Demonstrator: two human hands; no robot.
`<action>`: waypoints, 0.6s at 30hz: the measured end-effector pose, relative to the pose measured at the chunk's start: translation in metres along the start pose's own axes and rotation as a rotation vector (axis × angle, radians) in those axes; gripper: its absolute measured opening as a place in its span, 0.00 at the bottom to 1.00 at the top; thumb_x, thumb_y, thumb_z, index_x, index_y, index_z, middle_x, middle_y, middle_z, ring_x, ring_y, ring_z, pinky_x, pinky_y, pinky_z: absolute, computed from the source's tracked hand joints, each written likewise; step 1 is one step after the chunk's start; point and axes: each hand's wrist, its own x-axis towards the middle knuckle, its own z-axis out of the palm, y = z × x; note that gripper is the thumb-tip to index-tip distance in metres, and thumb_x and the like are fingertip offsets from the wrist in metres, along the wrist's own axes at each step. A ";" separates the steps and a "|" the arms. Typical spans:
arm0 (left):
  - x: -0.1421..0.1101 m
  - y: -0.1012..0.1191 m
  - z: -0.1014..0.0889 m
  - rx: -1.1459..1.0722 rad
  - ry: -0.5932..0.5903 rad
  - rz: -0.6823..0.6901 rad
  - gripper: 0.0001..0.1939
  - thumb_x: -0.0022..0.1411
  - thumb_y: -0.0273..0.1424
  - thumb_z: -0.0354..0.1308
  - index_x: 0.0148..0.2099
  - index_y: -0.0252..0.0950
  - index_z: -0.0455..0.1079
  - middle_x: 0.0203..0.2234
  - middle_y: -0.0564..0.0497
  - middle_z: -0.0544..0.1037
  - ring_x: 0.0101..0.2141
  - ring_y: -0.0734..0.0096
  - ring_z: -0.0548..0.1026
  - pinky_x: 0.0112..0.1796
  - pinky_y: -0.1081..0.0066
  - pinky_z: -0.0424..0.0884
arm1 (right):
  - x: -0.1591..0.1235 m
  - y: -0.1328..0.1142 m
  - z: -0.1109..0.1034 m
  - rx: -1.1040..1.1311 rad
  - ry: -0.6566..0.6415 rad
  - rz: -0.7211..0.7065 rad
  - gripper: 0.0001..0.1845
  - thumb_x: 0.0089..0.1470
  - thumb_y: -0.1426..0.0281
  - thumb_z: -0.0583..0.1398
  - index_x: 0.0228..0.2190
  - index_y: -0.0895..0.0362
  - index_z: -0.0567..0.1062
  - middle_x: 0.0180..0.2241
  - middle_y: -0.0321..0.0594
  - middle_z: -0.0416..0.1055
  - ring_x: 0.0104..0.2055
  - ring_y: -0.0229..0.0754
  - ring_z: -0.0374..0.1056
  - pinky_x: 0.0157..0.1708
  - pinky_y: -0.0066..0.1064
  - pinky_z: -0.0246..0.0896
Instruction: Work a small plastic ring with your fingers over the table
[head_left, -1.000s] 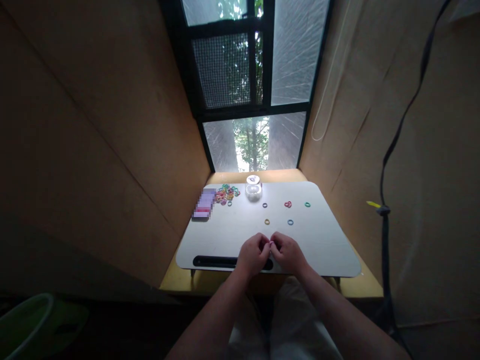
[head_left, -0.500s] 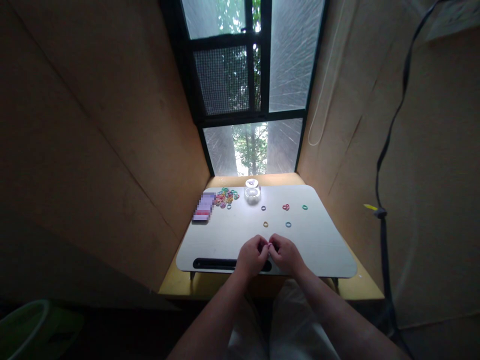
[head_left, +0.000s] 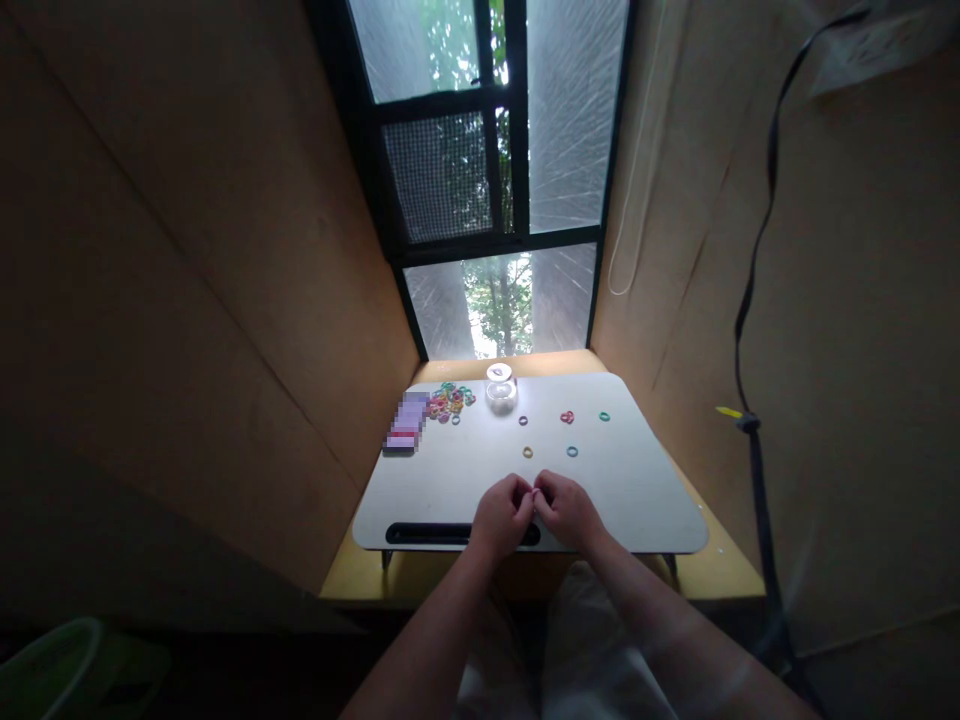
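We see the left hand (head_left: 501, 517) and the right hand (head_left: 568, 511) meeting at the near edge of the white desk (head_left: 637, 480), fingers curled in and pinching a small pink ring (head_left: 534, 492) between them. Beyond the hands lie an orange ring (head_left: 527, 452) and a blue ring (head_left: 572, 451), loose on the desk. Farther from the hands stands a clear jar (head_left: 500, 389), with a heap of coloured rings (head_left: 450, 400) just left of the jar.
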 end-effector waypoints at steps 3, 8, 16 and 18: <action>0.000 -0.001 0.001 0.010 0.006 0.005 0.08 0.62 0.34 0.52 0.33 0.38 0.68 0.26 0.54 0.74 0.28 0.73 0.70 0.31 0.73 0.62 | 0.000 0.000 -0.001 -0.001 -0.003 -0.001 0.06 0.52 0.70 0.53 0.25 0.55 0.68 0.22 0.34 0.67 0.25 0.37 0.61 0.27 0.27 0.49; 0.000 -0.001 0.002 0.016 0.005 0.003 0.08 0.62 0.34 0.52 0.34 0.38 0.69 0.27 0.54 0.75 0.28 0.73 0.70 0.32 0.73 0.62 | 0.000 0.000 -0.001 -0.004 -0.007 0.006 0.06 0.52 0.70 0.54 0.25 0.55 0.67 0.22 0.34 0.67 0.25 0.37 0.61 0.27 0.27 0.48; 0.000 -0.001 0.002 0.006 -0.002 0.007 0.08 0.63 0.34 0.51 0.34 0.37 0.68 0.26 0.54 0.74 0.28 0.73 0.69 0.31 0.73 0.62 | 0.000 -0.002 -0.002 0.004 -0.006 0.010 0.06 0.52 0.71 0.54 0.24 0.55 0.67 0.22 0.34 0.67 0.25 0.37 0.61 0.27 0.27 0.47; 0.000 -0.002 0.002 0.005 -0.002 0.004 0.08 0.62 0.34 0.51 0.33 0.37 0.68 0.26 0.54 0.74 0.28 0.73 0.69 0.31 0.73 0.62 | 0.000 -0.002 -0.002 0.007 -0.006 0.009 0.06 0.52 0.71 0.54 0.24 0.55 0.67 0.22 0.34 0.66 0.25 0.37 0.60 0.27 0.27 0.47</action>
